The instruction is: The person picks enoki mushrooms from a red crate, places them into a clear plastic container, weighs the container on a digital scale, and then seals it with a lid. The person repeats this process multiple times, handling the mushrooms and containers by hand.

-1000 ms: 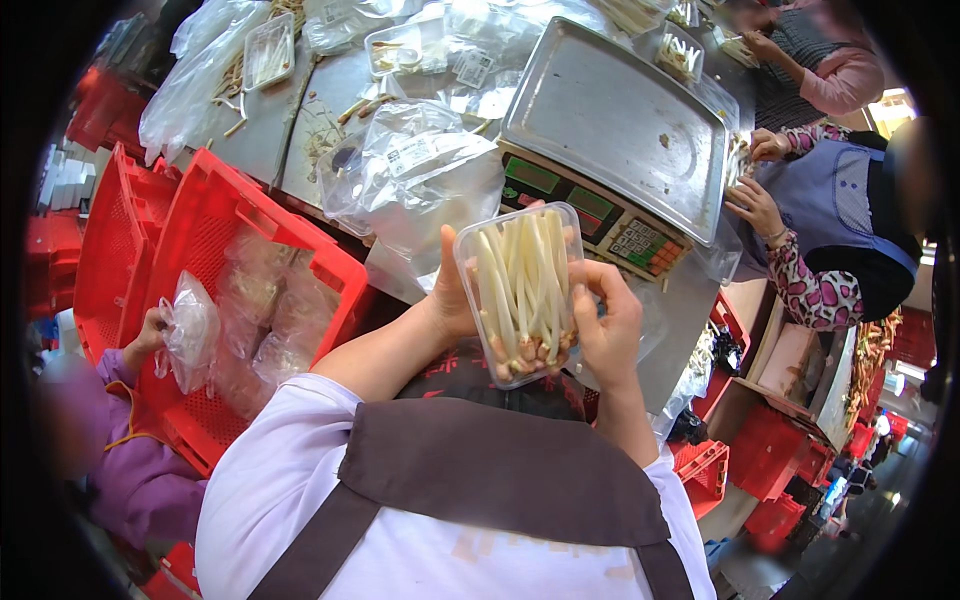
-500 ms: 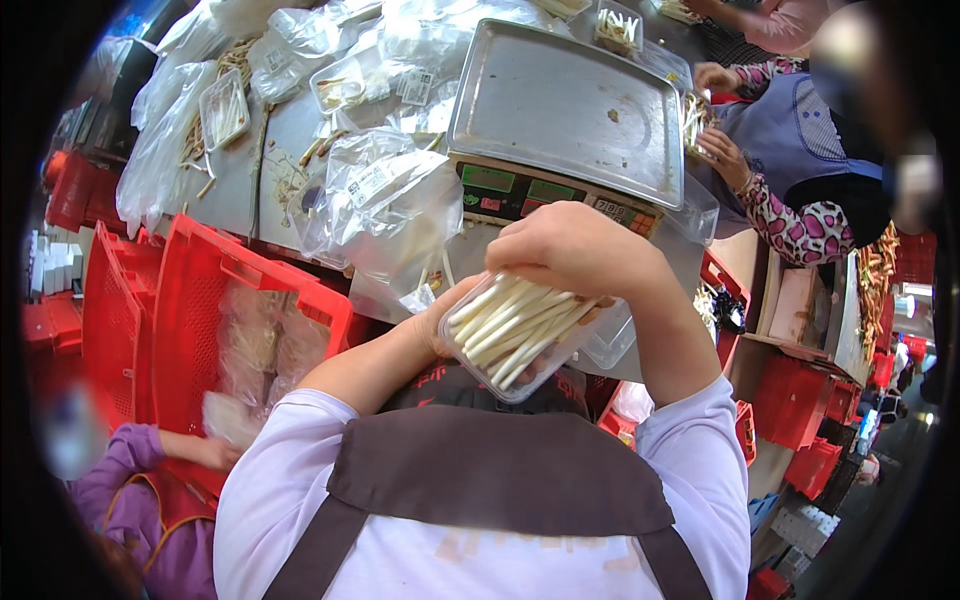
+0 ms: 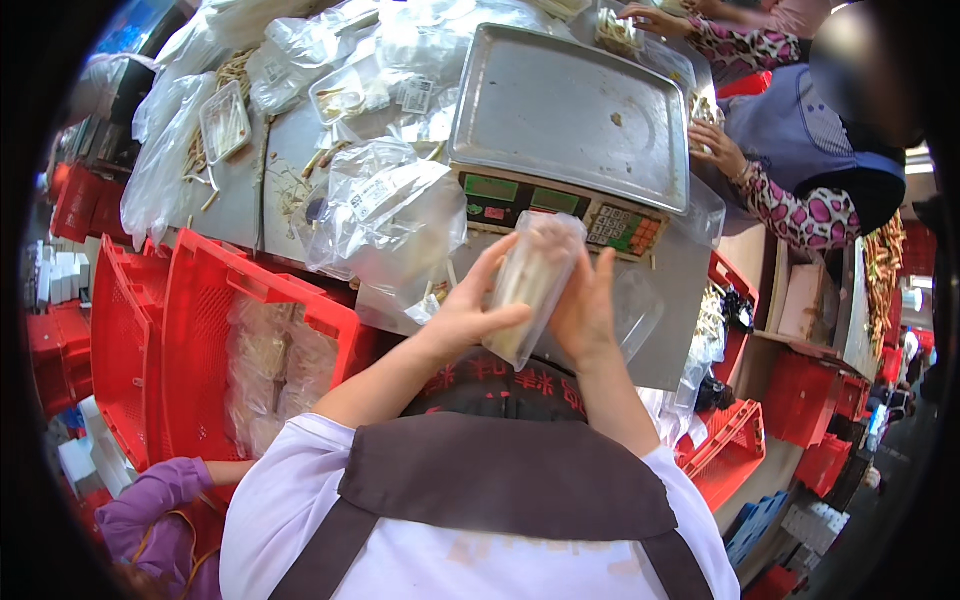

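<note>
A clear plastic tray (image 3: pixel 527 300) of pale, slender stalks is tipped on its side between my hands, in front of the scale. My left hand (image 3: pixel 470 315) is closed round its left side, thumb lying across the near face. On the other side my right hand (image 3: pixel 588 315) presses against the tray, its thumb raised; the rest of its fingers are mostly hidden behind the plastic. Just beyond stands a weighing scale (image 3: pixel 570 110) with a bare metal platform. Another clear, empty-looking tray (image 3: pixel 636 310) lies right of my right hand.
Plastic bags (image 3: pixel 385 205) and stalk scraps cover the table's left part. Red crates (image 3: pixel 205 330) stand at my left, where a purple-sleeved person (image 3: pixel 150 505) reaches in. Across at the right, a co-worker (image 3: pixel 800 130) handles trays. Another red crate (image 3: pixel 725 450) stands low right.
The filled tray has moved up and away from my chest and turned onto its side. My right hand has come from over the stalks to the tray's right side.
</note>
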A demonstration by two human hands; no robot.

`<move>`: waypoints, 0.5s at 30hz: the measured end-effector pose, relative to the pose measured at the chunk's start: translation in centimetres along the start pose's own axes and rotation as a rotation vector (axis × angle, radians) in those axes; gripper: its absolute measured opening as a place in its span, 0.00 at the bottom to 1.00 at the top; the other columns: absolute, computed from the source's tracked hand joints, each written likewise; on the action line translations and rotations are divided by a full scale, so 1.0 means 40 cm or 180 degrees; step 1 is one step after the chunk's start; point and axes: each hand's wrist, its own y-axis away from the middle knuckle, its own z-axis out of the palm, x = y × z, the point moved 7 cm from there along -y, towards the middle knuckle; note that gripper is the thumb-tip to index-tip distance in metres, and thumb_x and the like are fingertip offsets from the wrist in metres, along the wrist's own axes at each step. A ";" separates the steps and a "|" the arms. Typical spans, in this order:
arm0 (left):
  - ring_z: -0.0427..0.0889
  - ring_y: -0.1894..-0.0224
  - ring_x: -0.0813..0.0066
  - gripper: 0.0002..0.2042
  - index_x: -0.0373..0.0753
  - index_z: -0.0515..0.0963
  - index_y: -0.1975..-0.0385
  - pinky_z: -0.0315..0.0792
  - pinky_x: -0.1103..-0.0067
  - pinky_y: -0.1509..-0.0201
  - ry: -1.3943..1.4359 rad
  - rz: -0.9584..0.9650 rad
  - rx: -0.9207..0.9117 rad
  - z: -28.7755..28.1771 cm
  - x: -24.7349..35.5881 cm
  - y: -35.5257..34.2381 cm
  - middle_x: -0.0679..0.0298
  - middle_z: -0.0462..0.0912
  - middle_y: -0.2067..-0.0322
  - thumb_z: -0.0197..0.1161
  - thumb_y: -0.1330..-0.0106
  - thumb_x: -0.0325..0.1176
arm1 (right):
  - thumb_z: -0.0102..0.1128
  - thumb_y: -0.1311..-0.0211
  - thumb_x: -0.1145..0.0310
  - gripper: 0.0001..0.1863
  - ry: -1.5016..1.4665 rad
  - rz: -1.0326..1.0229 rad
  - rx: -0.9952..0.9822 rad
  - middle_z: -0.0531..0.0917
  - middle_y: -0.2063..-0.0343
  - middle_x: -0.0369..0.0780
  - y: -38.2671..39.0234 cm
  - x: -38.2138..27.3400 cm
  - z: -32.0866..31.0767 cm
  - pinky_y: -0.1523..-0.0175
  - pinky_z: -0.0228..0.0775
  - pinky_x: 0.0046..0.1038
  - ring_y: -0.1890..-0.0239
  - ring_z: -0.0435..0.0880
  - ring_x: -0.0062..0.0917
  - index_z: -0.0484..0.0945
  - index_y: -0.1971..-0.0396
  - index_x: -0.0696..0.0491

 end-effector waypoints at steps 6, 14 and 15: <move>0.58 0.40 0.46 0.43 0.49 0.52 0.34 0.56 0.63 0.36 -0.2352 0.0181 0.0398 0.007 -0.041 -0.005 0.47 0.56 0.44 0.69 0.51 0.45 | 0.32 0.38 0.32 0.37 -0.1495 0.0621 -0.0129 0.75 0.48 0.39 -0.039 0.125 -0.078 0.41 0.66 0.39 0.46 0.74 0.33 0.68 0.44 0.46; 0.60 0.37 0.64 0.40 0.40 0.53 0.33 0.52 0.72 0.34 0.0622 -0.0598 0.0490 -0.032 0.044 0.034 0.56 0.61 0.39 0.65 0.46 0.38 | 0.33 0.39 0.32 0.35 -0.1805 0.0556 -0.0589 0.78 0.54 0.33 -0.038 0.079 -0.024 0.52 0.72 0.32 0.56 0.78 0.25 0.72 0.49 0.44; 0.58 0.35 0.65 0.40 0.39 0.52 0.33 0.49 0.73 0.33 0.0801 -0.0605 0.0474 -0.036 0.042 0.037 0.56 0.62 0.40 0.64 0.45 0.38 | 0.32 0.38 0.32 0.34 -0.1494 0.0695 -0.0072 0.78 0.56 0.31 -0.029 0.092 -0.044 0.58 0.73 0.26 0.63 0.77 0.20 0.72 0.50 0.44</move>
